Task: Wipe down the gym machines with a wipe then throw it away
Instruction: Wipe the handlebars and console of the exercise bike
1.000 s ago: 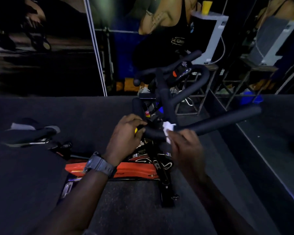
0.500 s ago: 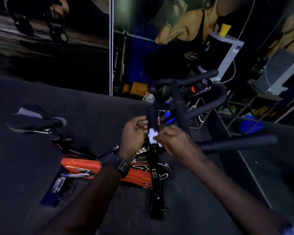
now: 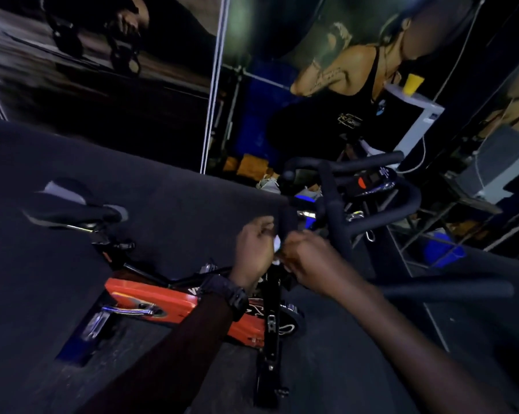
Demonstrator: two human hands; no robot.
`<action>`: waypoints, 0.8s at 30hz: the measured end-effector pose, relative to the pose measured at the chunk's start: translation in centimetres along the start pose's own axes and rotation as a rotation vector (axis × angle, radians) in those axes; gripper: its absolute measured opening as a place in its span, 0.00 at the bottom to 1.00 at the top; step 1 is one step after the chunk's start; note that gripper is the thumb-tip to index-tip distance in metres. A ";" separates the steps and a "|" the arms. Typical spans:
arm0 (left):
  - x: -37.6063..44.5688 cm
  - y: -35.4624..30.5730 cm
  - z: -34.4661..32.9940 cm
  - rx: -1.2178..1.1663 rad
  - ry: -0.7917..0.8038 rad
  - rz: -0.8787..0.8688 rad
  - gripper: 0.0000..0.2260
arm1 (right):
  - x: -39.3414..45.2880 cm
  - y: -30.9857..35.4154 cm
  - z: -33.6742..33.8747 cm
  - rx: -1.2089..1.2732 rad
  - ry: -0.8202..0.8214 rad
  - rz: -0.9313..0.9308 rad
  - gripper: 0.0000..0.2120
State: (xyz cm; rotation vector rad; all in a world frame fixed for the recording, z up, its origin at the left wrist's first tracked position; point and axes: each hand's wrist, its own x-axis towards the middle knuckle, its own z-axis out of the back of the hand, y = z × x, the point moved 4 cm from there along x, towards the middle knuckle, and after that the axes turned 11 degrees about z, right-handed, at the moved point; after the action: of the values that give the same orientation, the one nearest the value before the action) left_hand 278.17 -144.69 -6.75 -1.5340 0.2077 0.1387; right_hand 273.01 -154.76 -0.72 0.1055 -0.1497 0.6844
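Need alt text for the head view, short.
Two bare hands meet at the black foam handlebar of an orange-framed spin bike, the right hand and left hand pinching a small white wipe between them. A black saddle sits left.

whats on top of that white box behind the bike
A yellow cup stands on the white box. The box's lower part is hidden behind the handlebars.

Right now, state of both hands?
Left hand: fingers curled by the handlebar; what it holds cannot be told.
Right hand: pinching the white wipe.
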 end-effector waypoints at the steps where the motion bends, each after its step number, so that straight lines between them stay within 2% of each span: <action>1: -0.1 -0.2 -0.1 0.044 0.021 -0.035 0.13 | -0.4 -0.5 0.0 0.056 -0.035 -0.028 0.06; 6: 0.3 -1.9 -1.4 0.255 0.051 -0.090 0.17 | 3.4 -7.6 0.7 0.119 -0.362 -0.493 0.11; 9: 1.4 -2.1 -1.3 0.268 0.057 -0.105 0.18 | 0.6 -6.4 -0.9 0.102 -0.373 -0.513 0.09; 13: 2.3 -1.9 -1.7 0.266 0.032 -0.116 0.18 | -3.9 -3.8 -1.5 0.094 -0.194 -0.549 0.06; 18: 1.8 -2.6 -2.4 0.268 0.027 -0.115 0.14 | 2.7 -7.6 0.9 0.184 -0.399 -0.663 0.09; 20: 1.7 -2.9 -2.1 0.290 0.017 -0.137 0.15 | 2.6 -6.8 0.7 0.154 -0.339 -0.623 0.09; 24: 0.4 -2.9 -2.5 0.467 0.005 -0.358 0.13 | -3.6 -3.2 0.1 0.067 -0.026 -0.461 0.06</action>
State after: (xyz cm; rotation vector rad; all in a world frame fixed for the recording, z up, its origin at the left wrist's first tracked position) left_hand 279.08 -147.32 -4.03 -1.0836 -0.0339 -0.1876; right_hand 272.29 -159.50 -1.41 0.2053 -0.1214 0.2283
